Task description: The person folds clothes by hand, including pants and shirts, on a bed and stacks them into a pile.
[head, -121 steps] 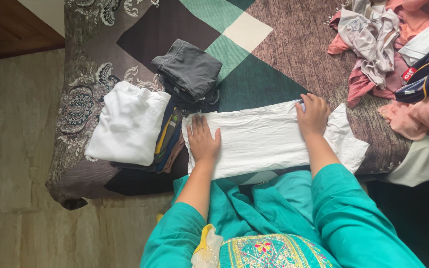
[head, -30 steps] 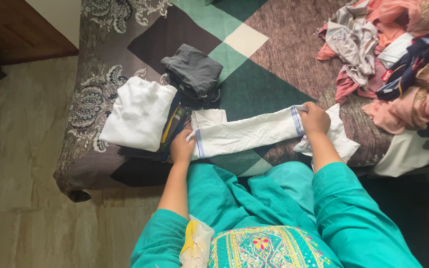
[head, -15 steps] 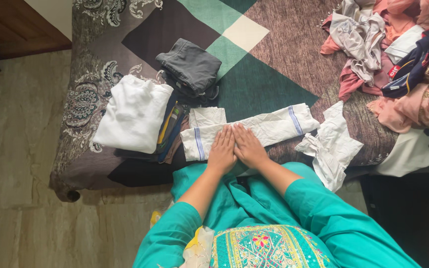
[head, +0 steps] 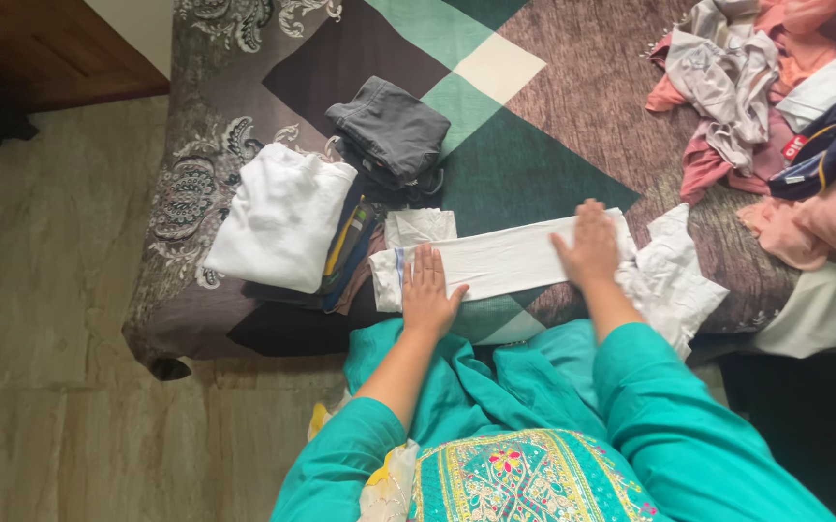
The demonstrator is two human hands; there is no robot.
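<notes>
Sliding apart from the middle, the left hand (head: 427, 288) and right hand (head: 592, 246) now press flat, fingers open and gripping nothing, on the folded white cloth (head: 500, 263) atop the bed (head: 553, 126).

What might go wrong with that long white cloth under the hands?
The folded white cloth lies near the bed's front edge, so it might slip off. The left hand and right hand press only its ends, so the middle may wrinkle. The crumpled white garment touching its right end could snag.
</notes>
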